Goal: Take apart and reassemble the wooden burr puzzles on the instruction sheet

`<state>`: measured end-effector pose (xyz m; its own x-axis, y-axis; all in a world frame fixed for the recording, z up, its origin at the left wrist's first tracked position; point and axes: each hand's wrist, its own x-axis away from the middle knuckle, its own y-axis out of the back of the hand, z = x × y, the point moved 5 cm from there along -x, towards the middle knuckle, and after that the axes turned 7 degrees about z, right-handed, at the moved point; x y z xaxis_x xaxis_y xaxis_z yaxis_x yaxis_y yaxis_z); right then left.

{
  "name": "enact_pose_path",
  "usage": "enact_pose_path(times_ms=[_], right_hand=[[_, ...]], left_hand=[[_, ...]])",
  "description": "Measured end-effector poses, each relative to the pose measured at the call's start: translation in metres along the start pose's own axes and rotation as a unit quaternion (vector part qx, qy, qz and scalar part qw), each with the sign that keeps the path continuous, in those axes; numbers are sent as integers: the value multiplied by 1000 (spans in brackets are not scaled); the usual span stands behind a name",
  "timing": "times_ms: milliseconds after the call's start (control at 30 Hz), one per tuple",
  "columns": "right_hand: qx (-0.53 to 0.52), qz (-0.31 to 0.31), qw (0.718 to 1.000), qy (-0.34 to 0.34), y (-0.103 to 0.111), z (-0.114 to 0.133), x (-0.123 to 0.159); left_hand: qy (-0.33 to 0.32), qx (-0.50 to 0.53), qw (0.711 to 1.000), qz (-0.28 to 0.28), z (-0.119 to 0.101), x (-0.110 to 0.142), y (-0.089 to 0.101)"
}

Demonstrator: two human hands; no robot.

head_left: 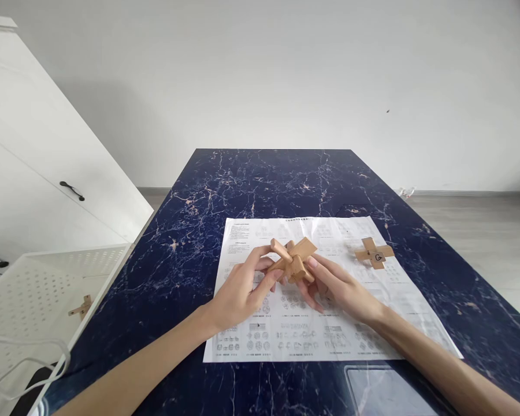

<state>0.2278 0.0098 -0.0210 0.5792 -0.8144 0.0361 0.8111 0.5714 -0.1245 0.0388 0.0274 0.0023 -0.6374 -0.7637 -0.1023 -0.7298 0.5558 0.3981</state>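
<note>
Between my hands is a wooden burr puzzle [295,263] made of interlocking pieces, held just above a printed sheet [329,338]. My left hand [245,283] grips its left side, thumb in front and fingers curled behind. On the other side, my right hand [335,283] pinches the puzzle's right end with thumb and fingers. Parts of the fingers are hidden behind the wood. To the right on the sheet lies a second wooden cross-shaped puzzle [375,254] marked with a letter G. Rows of small diagrams and text cover the sheet.
The sheet rests on a dark blue marbled table [260,185]. At left stand a white cabinet [39,133] and a white perforated surface [34,306] bearing a small wooden piece [81,307] and a white cable [30,341]. A clear flat case [385,390] lies at the near edge.
</note>
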Motion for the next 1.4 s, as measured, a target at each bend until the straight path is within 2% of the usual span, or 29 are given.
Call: enact_pose_path(times_ms=[67, 133, 333, 467, 600, 667, 867, 1000, 1133, 1267, 1400], right_hand=[[104, -79, 991, 38, 8, 8, 4], [155, -116, 978, 72, 12, 14, 7], [176, -79, 980, 44, 14, 8, 7], [142, -55, 986, 68, 11, 6, 9], [112, -23, 990, 81, 6, 7, 10], [115, -20, 990, 76, 4, 6, 10], [145, -26, 987, 64, 4, 6, 10], [142, -41, 987, 70, 6, 7, 9], [169, -52, 982, 65, 4, 6, 7], [241, -38, 967, 74, -4, 10, 6], [314, -41, 944, 97, -8, 14, 10]], left_hand=[[2, -10, 1000, 3, 1, 2, -1], [7, -12, 1000, 11, 2, 4, -2], [12, -8, 1000, 22, 0, 4, -4], [-3, 9, 1000, 4, 0, 1, 1], [-1, 57, 995, 86, 0, -3, -4], [-6, 52, 994, 97, -2, -3, -5], [-12, -1, 998, 69, 0, -2, 0], [-9, 3, 998, 62, 2, -1, -2], [-1, 10, 1000, 21, -2, 0, -6], [-4, -5, 1000, -18, -8, 1, -6], [-30, -37, 999, -22, -11, 1, -4]])
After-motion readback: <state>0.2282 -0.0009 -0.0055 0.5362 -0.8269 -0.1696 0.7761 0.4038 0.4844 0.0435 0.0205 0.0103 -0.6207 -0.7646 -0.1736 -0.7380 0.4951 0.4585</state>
